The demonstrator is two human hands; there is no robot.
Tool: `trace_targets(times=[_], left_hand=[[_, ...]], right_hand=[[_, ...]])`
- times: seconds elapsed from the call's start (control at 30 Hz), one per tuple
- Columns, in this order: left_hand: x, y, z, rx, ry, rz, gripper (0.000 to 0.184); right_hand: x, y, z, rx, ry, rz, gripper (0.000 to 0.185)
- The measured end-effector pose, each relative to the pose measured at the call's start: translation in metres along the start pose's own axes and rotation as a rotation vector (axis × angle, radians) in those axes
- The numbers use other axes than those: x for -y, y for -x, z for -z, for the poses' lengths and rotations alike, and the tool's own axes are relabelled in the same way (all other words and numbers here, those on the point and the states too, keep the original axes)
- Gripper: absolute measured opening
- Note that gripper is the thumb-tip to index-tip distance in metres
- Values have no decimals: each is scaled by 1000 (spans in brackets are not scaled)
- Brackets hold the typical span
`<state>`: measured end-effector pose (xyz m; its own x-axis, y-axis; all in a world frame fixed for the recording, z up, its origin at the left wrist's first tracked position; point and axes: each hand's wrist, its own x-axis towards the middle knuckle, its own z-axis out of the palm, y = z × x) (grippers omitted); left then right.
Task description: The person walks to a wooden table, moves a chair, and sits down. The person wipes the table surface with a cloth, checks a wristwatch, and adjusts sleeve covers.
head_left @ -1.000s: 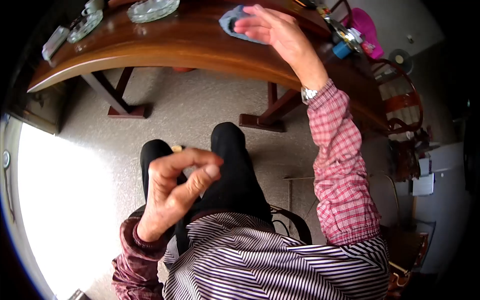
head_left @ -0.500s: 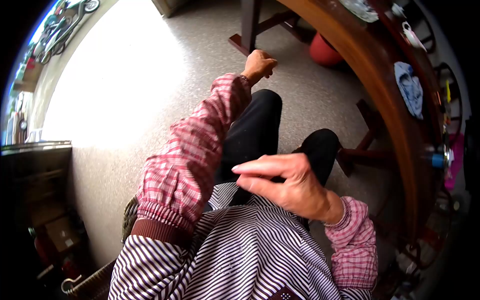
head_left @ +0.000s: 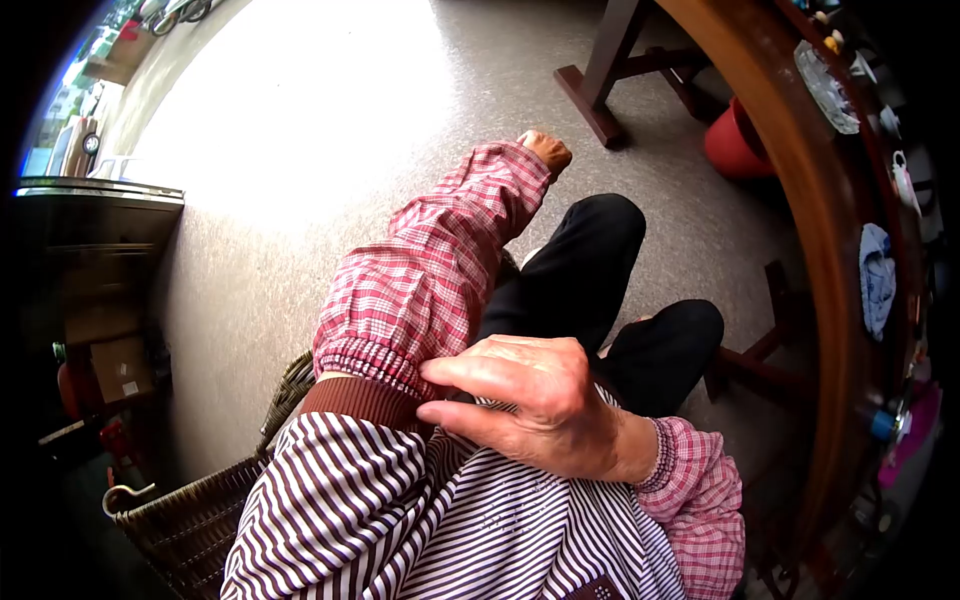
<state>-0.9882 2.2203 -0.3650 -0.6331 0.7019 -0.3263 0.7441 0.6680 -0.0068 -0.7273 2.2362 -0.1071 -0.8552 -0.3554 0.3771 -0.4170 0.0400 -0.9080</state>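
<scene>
My left arm stretches forward in a red plaid oversleeve (head_left: 410, 270). At its far end my left hand (head_left: 547, 152) is curled into a fist over the floor, and nothing shows in it. My right hand (head_left: 530, 405) is in front of my chest, with thumb and forefinger at the elastic upper edge of that oversleeve, closed on its fabric. The edge lies over the brown band (head_left: 362, 402) of my striped shirt (head_left: 480, 520). A second plaid oversleeve (head_left: 700, 500) covers my right forearm.
A wooden table (head_left: 790, 180) curves along the right, with a blue cloth (head_left: 877, 280) and a glass dish (head_left: 826, 88) on it. Beneath it stands a red bucket (head_left: 738, 142). A wicker chair (head_left: 195, 515) is at the lower left, cardboard boxes (head_left: 122, 368) beyond.
The view has swung left, away from the table. My left arm has stretched forward and its hand has closed. My right hand has come from above the table to the left oversleeve's upper edge.
</scene>
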Motion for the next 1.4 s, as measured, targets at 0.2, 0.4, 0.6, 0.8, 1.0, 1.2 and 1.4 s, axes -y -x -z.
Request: trace_targets(times=[0.2,0.4,0.6,0.8,1.0,1.2,1.4], left_hand=[[3,1,-12,-13,-197,-26,8],[-1,7,-29,-51,-328,-87,10],[-5,11,-45,-96,-422,-113,14],[-12,12,-53,-108,-451,-157,14],[-10,13,-77,-239,-675,-187,19],[-12,20,-74,-295,-777,-220,18],[-15,15,-72,-291,-772,-238,16]], right_hand=[[-10,4,-6,-36,-38,34,24],[-1,1,-9,21,82,113,35],[2,0,-8,21,121,79,30],[-9,-3,-2,-12,423,139,31],[7,-25,-1,63,555,194,30],[-9,-49,-5,36,619,296,13],[17,-76,-21,106,608,354,14]])
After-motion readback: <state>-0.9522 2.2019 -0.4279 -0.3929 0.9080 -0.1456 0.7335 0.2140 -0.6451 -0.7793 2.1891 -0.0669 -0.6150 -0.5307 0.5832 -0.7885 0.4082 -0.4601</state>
